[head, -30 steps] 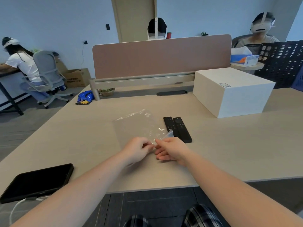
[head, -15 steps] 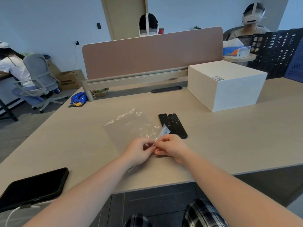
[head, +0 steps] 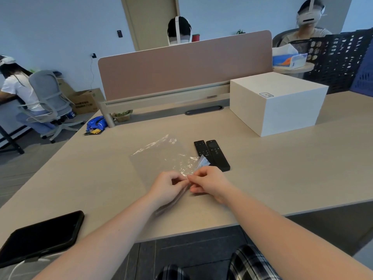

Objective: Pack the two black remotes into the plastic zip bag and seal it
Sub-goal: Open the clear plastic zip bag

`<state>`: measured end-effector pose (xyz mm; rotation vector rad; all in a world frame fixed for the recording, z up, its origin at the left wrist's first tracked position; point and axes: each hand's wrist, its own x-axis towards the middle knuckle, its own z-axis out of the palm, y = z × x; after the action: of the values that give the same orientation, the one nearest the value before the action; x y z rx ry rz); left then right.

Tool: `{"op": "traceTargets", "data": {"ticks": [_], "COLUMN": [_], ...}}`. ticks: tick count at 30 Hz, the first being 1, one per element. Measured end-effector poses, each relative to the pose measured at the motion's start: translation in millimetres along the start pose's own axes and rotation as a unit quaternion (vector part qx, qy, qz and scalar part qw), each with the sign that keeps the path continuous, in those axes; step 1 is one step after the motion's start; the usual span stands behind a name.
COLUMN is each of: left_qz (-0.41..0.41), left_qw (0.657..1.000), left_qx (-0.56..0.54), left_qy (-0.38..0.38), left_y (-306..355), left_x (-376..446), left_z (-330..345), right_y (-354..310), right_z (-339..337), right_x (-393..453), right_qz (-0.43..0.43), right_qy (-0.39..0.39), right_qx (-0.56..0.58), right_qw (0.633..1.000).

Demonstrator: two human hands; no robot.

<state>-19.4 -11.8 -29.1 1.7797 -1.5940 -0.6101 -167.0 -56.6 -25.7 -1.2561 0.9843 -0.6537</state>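
Both hands pinch the near edge of the zip bag point(head: 161, 158) at desk centre. Left hand point(head: 168, 185) has thumb and fingers pressed together on the bag's rim; right hand point(head: 210, 182) pinches the same rim just beside it, fingertips of the two hands nearly touching. Which layer of plastic each hand holds: cannot tell.

Bag: clear, crinkled, lying mostly flat on the desk point(head: 282, 168), stretching away from the grip toward 11 o'clock. Its right near corner is lifted and folded up at 1 o'clock from the grip, just in front of the remotes. Far edge shows only as a line of glare; outline otherwise hard to trace against the desk. A strip of the rim runs back under the left wrist toward 7 o'clock, blurred.

Two black remotes lie outside the bag, side by side and touching, at 1 o'clock from the hands. Long axes run roughly 11-to-5 o'clock, button ends pointing away from the person. Left remote point(head: 200, 148) is partly covered at its near end by the raised bag corner; right remote point(head: 218, 155) shows full length, its near end close to the right knuckles.

Further out: white box point(head: 278, 102) at 2 o'clock, well apart. Black tablet point(head: 40, 237) at 8 o'clock on the desk edge, cut off by the frame's left side, a white cable below it. Pink divider panel point(head: 185, 65) along the far edge at 12 o'clock.
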Motion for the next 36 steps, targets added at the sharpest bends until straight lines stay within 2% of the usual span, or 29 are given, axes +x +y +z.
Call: {"op": "traceTargets", "data": {"ticks": [7, 11, 13, 16, 20, 24, 27, 31, 34, 36], "left_qz": [-0.002, -0.015, 0.002, 0.039, 0.094, 0.064, 0.025, -0.010, -0.029, -0.032], "left_qw": [0.999, 0.993, 0.989, 0.990, 0.958, 0.914, 0.916, 0.920, 0.938, 0.949], "left_qx": [0.034, 0.087, 0.129, 0.138, 0.272, 0.400, 0.392, 0.391, 0.345, 0.311], "left_qy": [0.006, 0.080, 0.068, 0.006, -0.014, 0.030, 0.077, 0.042, 0.010, 0.040], "left_y": [6.7, 5.5, 3.8, 5.0, 14.7, 21.1, 20.3, 20.8, 18.0, 19.8], "left_x": [1.4, 6.8, 6.6, 0.9, -2.1, 5.4, 9.9, 6.4, 5.2, 5.9], "left_z": [2.2, -18.4, -29.9, -34.7, -35.1, -47.1, -65.8, -69.2, -72.2, -84.5], "right_y": [0.0, 2.3, 2.6, 1.8, 0.2, 1.7, 1.3, 0.5, -0.5, -0.4], "right_z": [-0.3, 1.3, 1.6, 1.6, 0.1, 1.2, 1.6, 1.0, 1.7, 3.2], "right_x": [-6.8, -9.4, -10.2, -11.0, -10.9, -9.4, -9.7, -9.2, -9.9, -9.0], "right_qz": [-0.033, -0.042, -0.046, -0.055, -0.053, -0.041, -0.041, -0.034, -0.028, -0.025], "right_qy": [0.003, 0.053, 0.070, 0.066, 0.064, 0.077, 0.082, 0.084, 0.098, 0.111], "right_qx": [-0.014, -0.023, -0.034, -0.049, -0.032, -0.031, -0.032, -0.027, -0.023, -0.022], "right_qw": [0.999, 0.997, 0.996, 0.995, 0.996, 0.996, 0.995, 0.996, 0.995, 0.993]}}
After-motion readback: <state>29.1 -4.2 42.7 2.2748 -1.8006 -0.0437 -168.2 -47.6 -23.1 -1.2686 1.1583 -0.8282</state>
